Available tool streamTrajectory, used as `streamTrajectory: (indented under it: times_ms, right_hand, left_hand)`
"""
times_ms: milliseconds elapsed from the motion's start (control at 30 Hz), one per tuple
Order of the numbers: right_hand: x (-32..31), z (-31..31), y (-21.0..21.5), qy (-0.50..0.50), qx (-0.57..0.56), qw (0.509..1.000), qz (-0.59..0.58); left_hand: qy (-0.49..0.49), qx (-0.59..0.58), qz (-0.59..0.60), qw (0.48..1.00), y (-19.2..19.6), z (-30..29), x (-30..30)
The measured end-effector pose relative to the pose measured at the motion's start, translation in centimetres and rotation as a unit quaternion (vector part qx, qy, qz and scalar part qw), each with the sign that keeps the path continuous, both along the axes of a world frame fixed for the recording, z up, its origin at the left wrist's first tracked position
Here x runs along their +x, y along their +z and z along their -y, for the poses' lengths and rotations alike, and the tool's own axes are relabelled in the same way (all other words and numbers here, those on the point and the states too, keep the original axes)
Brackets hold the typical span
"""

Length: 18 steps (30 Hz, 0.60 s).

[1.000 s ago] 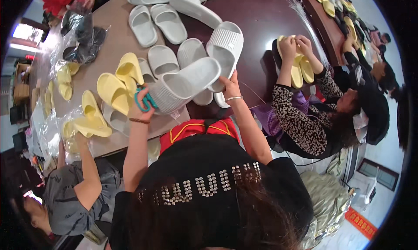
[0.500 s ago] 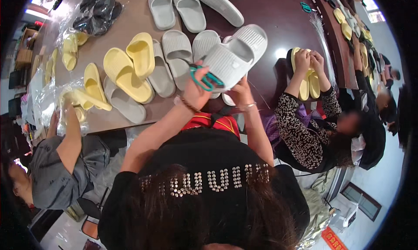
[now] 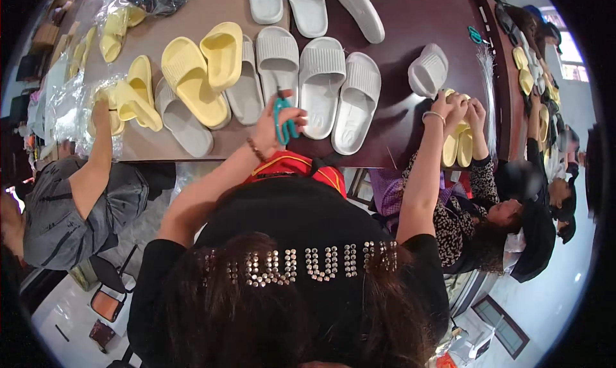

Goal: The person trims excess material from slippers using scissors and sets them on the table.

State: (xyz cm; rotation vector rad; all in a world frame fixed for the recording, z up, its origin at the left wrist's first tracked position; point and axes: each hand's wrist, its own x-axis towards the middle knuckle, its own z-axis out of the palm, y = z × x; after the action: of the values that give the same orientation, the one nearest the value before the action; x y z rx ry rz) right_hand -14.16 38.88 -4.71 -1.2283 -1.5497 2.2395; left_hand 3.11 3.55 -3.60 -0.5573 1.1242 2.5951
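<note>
My left hand (image 3: 269,129) holds a pair of teal scissors (image 3: 283,121) over the near table edge, just in front of a row of grey slippers (image 3: 321,79). My right hand (image 3: 443,105), with a bracelet on the wrist, reaches out to the right. Its fingertips are at the near edge of a single grey slipper (image 3: 428,69) lying on the dark table (image 3: 410,21). Whether the fingers still grip that slipper is unclear.
Yellow slippers (image 3: 189,79) lie left of the grey row, with more grey ones at the far side. A person on my right holds a yellow pair (image 3: 457,143) close to my right hand. Another person at left touches bagged yellow slippers (image 3: 122,102). Another pair of scissors (image 3: 475,34) lies far right.
The grey slipper that both hands held has moved right and now lies on the table. My left hand with the scissors has drawn back toward the near edge.
</note>
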Motion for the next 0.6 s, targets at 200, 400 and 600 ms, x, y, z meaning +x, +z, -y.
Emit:
streamTrajectory:
  times_ms: [200, 400, 600]
  right_hand:
    - [5.5, 9.7, -5.1, 0.288, 0.313, 0.858, -0.289]
    - [8.6, 17.2, -9.6, 0.269, 0.536, 0.789, -0.135]
    - [0.9, 14.4, -9.6, 0.101, 0.673, 0.722, 0.125]
  left_hand:
    - [0.011, -0.314, -0.020, 0.949, -6.2, 2.8, 2.0]
    - [-0.087, -0.450, -0.049, 0.887, -8.1, 3.5, 2.1]
    - [-0.095, -0.436, -0.055, 0.893, -8.5, 3.5, 1.9]
